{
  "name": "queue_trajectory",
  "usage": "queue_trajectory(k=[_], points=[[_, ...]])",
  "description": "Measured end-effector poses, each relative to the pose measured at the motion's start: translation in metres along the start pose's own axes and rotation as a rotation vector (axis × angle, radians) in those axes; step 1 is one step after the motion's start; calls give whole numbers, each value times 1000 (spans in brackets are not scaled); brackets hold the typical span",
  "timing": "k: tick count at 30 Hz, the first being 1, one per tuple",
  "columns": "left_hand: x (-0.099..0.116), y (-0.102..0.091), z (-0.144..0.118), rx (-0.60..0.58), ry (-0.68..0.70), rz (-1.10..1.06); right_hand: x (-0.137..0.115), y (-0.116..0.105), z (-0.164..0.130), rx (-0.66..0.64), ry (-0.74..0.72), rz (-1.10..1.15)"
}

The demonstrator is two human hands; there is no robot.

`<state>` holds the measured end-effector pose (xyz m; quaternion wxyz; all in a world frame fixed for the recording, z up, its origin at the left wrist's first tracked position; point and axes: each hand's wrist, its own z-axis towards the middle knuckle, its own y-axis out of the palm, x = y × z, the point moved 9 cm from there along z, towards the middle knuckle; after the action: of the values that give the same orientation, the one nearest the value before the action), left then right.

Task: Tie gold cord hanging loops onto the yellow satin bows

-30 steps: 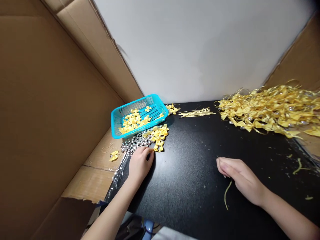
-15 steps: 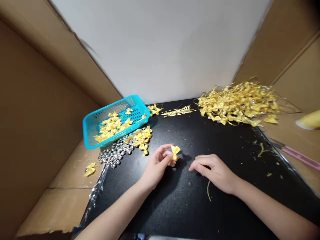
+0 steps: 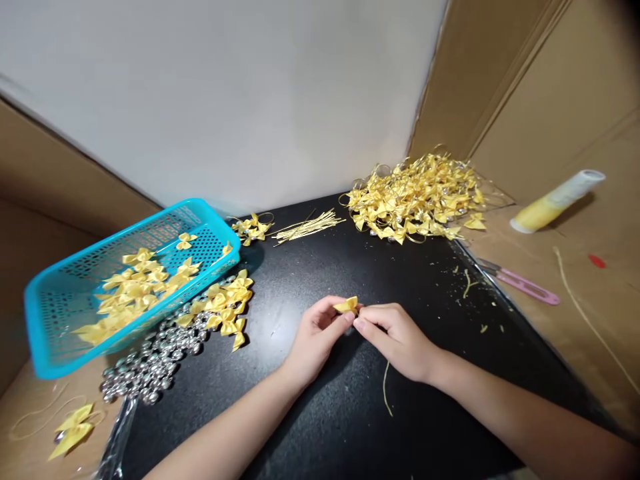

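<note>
Head view: right of the turquoise basket (image 3: 34, 333), the left hand (image 3: 313, 340) pinched a yellow ribbon bow (image 3: 347, 306), the right hand (image 3: 403, 343) a thin cord (image 3: 385, 387); a slack pinch could have dropped the bow.

Small yellow bow (image 3: 347, 305), tilted, between the hands (image 3: 319, 335) (image 3: 401, 342), with thin, curved, yellowish cord (image 3: 385, 392) below the right one.

Cannot see the lower part of the yellow bow (image 3: 347, 305), covered by the left hand (image 3: 320, 335), nor the upper end of the cord (image 3: 385, 390), lost behind the right hand (image 3: 400, 341). Cannot follow the pale string (image 3: 585, 317) past the right edge, nor count the heaped bows (image 3: 415, 197).
</note>
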<state>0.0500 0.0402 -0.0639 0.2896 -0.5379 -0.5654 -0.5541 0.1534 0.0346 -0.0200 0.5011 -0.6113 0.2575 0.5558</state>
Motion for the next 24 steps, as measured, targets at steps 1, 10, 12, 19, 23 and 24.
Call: queue_trajectory(k=[1,10,12,19,23,24], points=[[-1,-2,0,12,-9,-16,-1,0,0,-6,-6,3],[-2,-2,0,43,-10,-125,1,-6,1,-9,49,51],[-2,-4,0,66,-13,-118,2,-6,0,-8,61,41],[-2,-4,-2,69,9,-80,7,-3,0,-37,108,63],[3,-1,-3,47,45,-2,11,0,-1,-82,184,140],[3,0,-3,46,51,17,13,1,-2,-97,212,166]])
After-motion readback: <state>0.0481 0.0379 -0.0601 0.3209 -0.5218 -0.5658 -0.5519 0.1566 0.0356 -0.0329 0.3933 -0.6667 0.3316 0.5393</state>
